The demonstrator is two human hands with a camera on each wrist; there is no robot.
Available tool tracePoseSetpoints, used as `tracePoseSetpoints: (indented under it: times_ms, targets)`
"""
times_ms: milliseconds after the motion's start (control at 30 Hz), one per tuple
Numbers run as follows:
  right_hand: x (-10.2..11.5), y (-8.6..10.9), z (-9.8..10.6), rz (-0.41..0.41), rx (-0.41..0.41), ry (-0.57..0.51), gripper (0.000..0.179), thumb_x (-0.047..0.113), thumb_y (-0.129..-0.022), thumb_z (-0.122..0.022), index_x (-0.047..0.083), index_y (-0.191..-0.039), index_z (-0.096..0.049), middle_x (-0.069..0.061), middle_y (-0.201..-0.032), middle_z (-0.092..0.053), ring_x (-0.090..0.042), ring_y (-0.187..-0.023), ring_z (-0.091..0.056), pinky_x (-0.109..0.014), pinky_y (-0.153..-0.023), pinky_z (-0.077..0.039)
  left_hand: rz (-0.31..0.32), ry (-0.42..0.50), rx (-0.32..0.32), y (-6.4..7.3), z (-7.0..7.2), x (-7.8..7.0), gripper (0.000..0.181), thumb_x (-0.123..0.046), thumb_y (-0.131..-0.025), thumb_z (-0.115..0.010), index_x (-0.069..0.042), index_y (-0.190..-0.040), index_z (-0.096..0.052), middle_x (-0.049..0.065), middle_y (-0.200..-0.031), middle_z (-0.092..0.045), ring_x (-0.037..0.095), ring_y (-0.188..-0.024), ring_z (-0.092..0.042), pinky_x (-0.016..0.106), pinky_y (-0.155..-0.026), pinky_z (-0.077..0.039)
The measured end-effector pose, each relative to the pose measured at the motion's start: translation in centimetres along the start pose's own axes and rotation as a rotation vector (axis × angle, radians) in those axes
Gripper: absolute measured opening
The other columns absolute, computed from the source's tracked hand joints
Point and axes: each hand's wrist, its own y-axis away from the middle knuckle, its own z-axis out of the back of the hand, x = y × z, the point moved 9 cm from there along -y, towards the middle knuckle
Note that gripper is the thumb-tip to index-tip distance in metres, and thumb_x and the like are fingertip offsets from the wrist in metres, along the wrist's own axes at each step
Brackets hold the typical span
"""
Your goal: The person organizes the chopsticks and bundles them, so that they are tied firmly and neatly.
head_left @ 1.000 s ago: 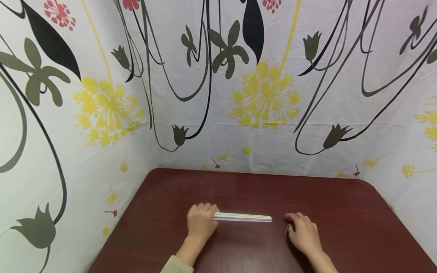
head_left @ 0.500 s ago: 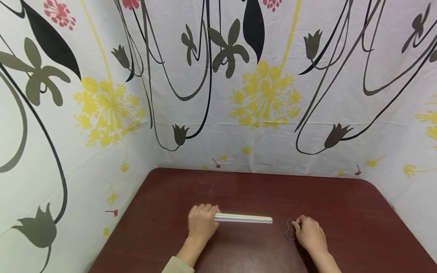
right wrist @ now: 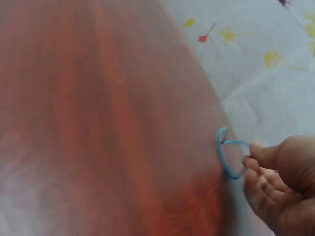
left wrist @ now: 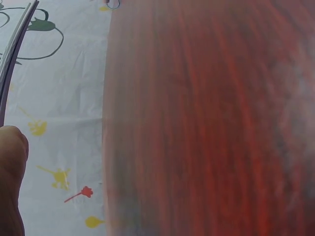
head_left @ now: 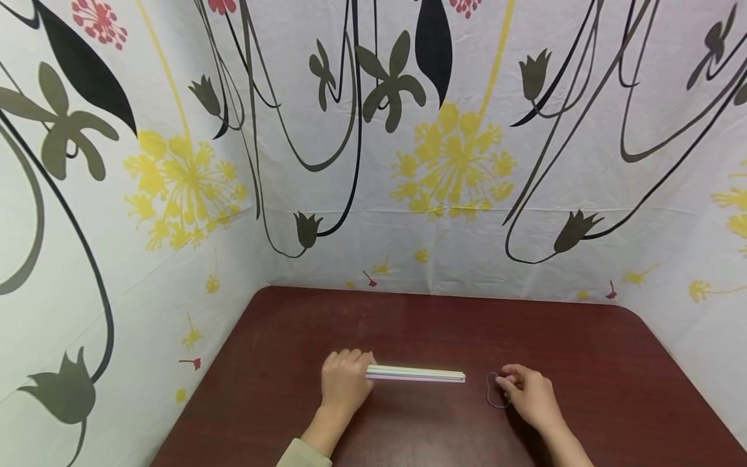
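Note:
My left hand (head_left: 345,383) grips one end of a bundle of thin, straight, pale sticks (head_left: 415,373), white with a lilac strip along the lower side. The bundle's other end points right, held nearly level over the table. In the left wrist view only part of the hand (left wrist: 11,172) and the bundle (left wrist: 14,54) show at the left edge. To the right of the sticks, my right hand (head_left: 532,397) pinches a thin rubber band (head_left: 488,390) between thumb and fingertips. Its blue loop (right wrist: 220,150) hangs out toward the left, apart from the sticks.
A dark red-brown wooden table (head_left: 432,324) with rounded far corners lies under both hands. White cloth (head_left: 373,259) printed with flowers and stems hangs behind it and along its sides.
My right hand has shifted a little rightward and its fingers have turned, so the rubber band's loop now shows more fully. The left hand and sticks have hardly moved.

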Motion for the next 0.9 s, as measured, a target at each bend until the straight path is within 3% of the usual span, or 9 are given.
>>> tracePoseSetpoints:
  times_ms: [167, 300, 467, 600, 700, 800, 900]
  targets:
    - [0.6, 0.0, -0.3, -0.069, 0.120, -0.083, 0.009, 0.005, -0.094, -0.067, 0.001, -0.098, -0.074, -0.002, -0.077, -0.071, -0.014, -0.064, -0.067, -0.027, -0.056, -0.053, -0.009, -0.012, -0.004, -0.1, 0.0, 0.0, 0.052, -0.021, -0.099, -0.034, -0.015, -0.053, -0.056, -0.004, -0.049, -0.049, 0.015, -0.041, -0.041, 0.027, -0.043, -0.027]
    - [1.6, 0.0, -0.2, -0.094, 0.134, -0.150, 0.013, 0.011, -0.097, -0.064, 0.003, -0.101, -0.073, -0.003, -0.079, -0.070, -0.016, -0.065, -0.065, -0.028, -0.056, -0.053, -0.013, -0.023, -0.001, -0.2, -0.1, 0.0, 0.052, -0.021, -0.100, -0.034, -0.015, -0.053, -0.055, -0.004, -0.049, -0.048, 0.015, -0.041, -0.041, 0.027, -0.043, -0.027]
    - [3.0, 0.0, -0.6, -0.116, 0.130, -0.372, 0.022, 0.019, -0.098, -0.065, -0.001, -0.108, -0.069, -0.014, -0.093, -0.072, -0.018, -0.065, -0.065, -0.031, -0.059, -0.056, -0.022, -0.020, -0.008, -0.4, -0.1, -0.1, 0.049, -0.020, -0.099, -0.038, -0.015, -0.056, -0.060, -0.004, -0.051, -0.051, 0.015, -0.043, -0.043, 0.028, -0.044, -0.030]
    - [4.7, 0.3, -1.3, -0.100, 0.139, -0.553, 0.024, 0.016, -0.099, -0.064, -0.007, -0.108, -0.066, -0.018, -0.091, -0.069, -0.018, -0.066, -0.066, -0.033, -0.061, -0.057, -0.021, -0.026, -0.016, -0.7, -0.1, -0.1, 0.051, -0.021, -0.101, -0.036, -0.015, -0.056, -0.061, -0.004, -0.052, -0.051, 0.016, -0.044, -0.045, 0.028, -0.044, -0.031]
    - [6.5, 0.6, -1.6, -0.047, 0.159, -0.648, 0.025, 0.014, -0.099, -0.063, -0.009, -0.108, -0.063, -0.013, -0.085, -0.066, -0.016, -0.068, -0.065, -0.032, -0.061, -0.057, -0.019, -0.033, -0.019, -0.9, -0.1, -0.1, 0.052, -0.021, -0.101, -0.036, -0.014, -0.056, -0.061, -0.003, -0.052, -0.053, 0.017, -0.044, -0.045, 0.029, -0.044, -0.031]
    - [8.3, 0.8, -1.6, 0.062, 0.176, -0.686, 0.022, 0.013, -0.100, -0.061, -0.009, -0.106, -0.063, -0.007, -0.081, -0.062, -0.013, -0.067, -0.061, -0.031, -0.059, -0.056, -0.020, -0.038, -0.009, -0.9, -0.2, 0.0, 0.051, -0.021, -0.100, -0.037, -0.014, -0.056, -0.061, -0.003, -0.052, -0.053, 0.017, -0.044, -0.046, 0.029, -0.044, -0.032]
    - [9.8, 1.1, -1.1, 0.201, 0.148, -0.671, 0.014, 0.008, -0.100, -0.060, -0.005, -0.104, -0.064, -0.003, -0.081, -0.060, -0.012, -0.062, -0.056, -0.031, -0.055, -0.053, -0.024, -0.040, 0.004, -0.9, -0.2, 0.1, 0.040, -0.018, -0.094, -0.049, -0.015, -0.056, -0.062, -0.003, -0.052, -0.054, 0.016, -0.044, -0.046, 0.028, -0.044, -0.031]
